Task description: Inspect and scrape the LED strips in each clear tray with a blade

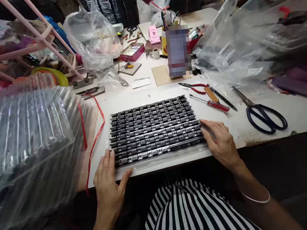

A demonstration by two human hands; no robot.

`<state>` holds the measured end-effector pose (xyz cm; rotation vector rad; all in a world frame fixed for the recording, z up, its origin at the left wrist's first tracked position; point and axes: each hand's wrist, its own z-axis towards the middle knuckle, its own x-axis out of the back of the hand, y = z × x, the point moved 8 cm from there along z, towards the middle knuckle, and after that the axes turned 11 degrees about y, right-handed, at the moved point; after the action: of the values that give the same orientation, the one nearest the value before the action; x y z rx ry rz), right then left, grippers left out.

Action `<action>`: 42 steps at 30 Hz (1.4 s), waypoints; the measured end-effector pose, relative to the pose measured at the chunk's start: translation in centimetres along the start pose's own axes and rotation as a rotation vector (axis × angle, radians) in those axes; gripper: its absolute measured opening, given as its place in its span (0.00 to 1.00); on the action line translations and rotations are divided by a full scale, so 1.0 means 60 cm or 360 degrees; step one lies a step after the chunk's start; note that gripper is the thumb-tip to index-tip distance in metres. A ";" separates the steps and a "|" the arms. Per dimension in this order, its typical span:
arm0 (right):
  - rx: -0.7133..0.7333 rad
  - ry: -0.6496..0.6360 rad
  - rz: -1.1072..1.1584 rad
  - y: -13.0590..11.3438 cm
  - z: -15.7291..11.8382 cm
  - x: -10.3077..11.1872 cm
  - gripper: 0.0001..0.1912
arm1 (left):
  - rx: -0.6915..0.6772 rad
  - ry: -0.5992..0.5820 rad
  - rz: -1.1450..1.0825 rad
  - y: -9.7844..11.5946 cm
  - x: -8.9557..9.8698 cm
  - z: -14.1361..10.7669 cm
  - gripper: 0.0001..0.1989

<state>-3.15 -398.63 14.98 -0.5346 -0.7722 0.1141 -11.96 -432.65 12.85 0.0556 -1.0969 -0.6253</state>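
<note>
A clear plastic tray [163, 158] lies near the table's front edge, filled with rows of small black parts [155, 129] that have silvery pins and look like electronic components. At its left front corner rests my left hand [108, 181], fingers stretched out along the side and thumb spread apart on the front rim. My right hand [219, 141] has its thumb and bent fingers closed on the right edge of the same tray. Some of the right fingertips are hidden.
Stacked clear trays [23, 142] rise at the left, beside a red ribbon [95, 135]. To the right lie scissors [265, 117], a red screwdriver [217, 106] and red-handled pliers [197, 88]. Behind stand a pink box [134, 53] and plastic bags [234, 53].
</note>
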 end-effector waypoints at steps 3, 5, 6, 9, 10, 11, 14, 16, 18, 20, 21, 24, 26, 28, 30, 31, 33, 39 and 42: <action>0.0046 0.0049 0.0032 0.000 -0.001 0.002 0.16 | 0.0040 -0.0021 0.0024 0.002 -0.001 0.000 0.34; 0.0063 0.0066 0.0026 0.001 -0.002 0.002 0.16 | 0.0090 -0.0019 0.0018 0.001 0.000 0.001 0.34; 0.0074 0.0076 0.0020 0.000 -0.002 0.003 0.16 | 0.0120 -0.0014 0.0002 0.001 0.001 0.002 0.34; 0.0101 0.0106 0.0015 -0.002 -0.001 0.005 0.16 | 0.0257 0.0000 -0.0074 -0.003 0.006 0.006 0.36; 0.0105 0.0112 0.0020 -0.003 -0.002 0.006 0.16 | 0.0328 -0.0002 -0.0094 -0.006 0.007 0.007 0.38; 0.0108 0.0112 0.0027 -0.003 -0.002 0.006 0.16 | 0.0410 -0.0006 -0.0104 -0.009 0.008 0.008 0.39; 0.0151 0.0062 0.0041 -0.007 -0.006 0.007 0.18 | 0.0648 0.0026 -0.0097 -0.020 0.015 0.006 0.42; 0.0221 0.0009 0.0033 -0.010 -0.013 0.010 0.20 | 0.0701 0.0071 -0.0094 -0.020 0.022 0.002 0.42; 0.0294 -0.0035 0.0030 -0.009 -0.022 0.018 0.23 | 0.0669 0.0099 -0.0122 -0.016 0.029 -0.006 0.41; 0.0338 -0.0076 0.0039 -0.004 -0.034 0.031 0.26 | 0.0611 0.0109 -0.0178 -0.013 0.036 -0.021 0.39; 0.0350 -0.0107 0.0046 -0.001 -0.040 0.037 0.28 | 0.0581 0.0110 -0.0215 -0.013 0.038 -0.030 0.39; 0.0356 -0.0217 0.0063 0.010 -0.062 0.052 0.30 | 0.0462 0.0090 -0.0291 -0.015 0.041 -0.055 0.39; 0.0385 -0.0275 0.0058 0.013 -0.077 0.057 0.33 | 0.0300 0.0066 -0.0280 -0.009 0.037 -0.064 0.41; 0.0438 -0.0277 0.0011 0.012 -0.090 0.057 0.36 | 0.0107 0.0078 -0.0222 0.001 0.032 -0.067 0.43; 0.0469 -0.0213 -0.0054 0.011 -0.096 0.057 0.38 | 0.0023 0.0140 -0.0179 0.006 0.032 -0.067 0.42; 0.0465 -0.0169 -0.0074 0.012 -0.097 0.057 0.37 | 0.0048 0.0170 -0.0179 0.004 0.033 -0.065 0.41; 0.0435 -0.0087 -0.0079 0.012 -0.095 0.058 0.36 | 0.0159 0.0202 -0.0234 -0.001 0.036 -0.061 0.39; 0.0453 -0.0015 -0.0046 0.005 -0.076 0.059 0.36 | 0.0282 0.0248 -0.0479 0.001 0.052 -0.039 0.41; 0.0451 0.0012 -0.0051 0.004 -0.069 0.058 0.36 | 0.0304 0.0273 -0.0530 0.001 0.054 -0.032 0.41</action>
<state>2.19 -399.12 14.60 -0.2539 -0.7422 0.1887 -9.31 -434.72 14.61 0.4566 -0.9847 -0.7957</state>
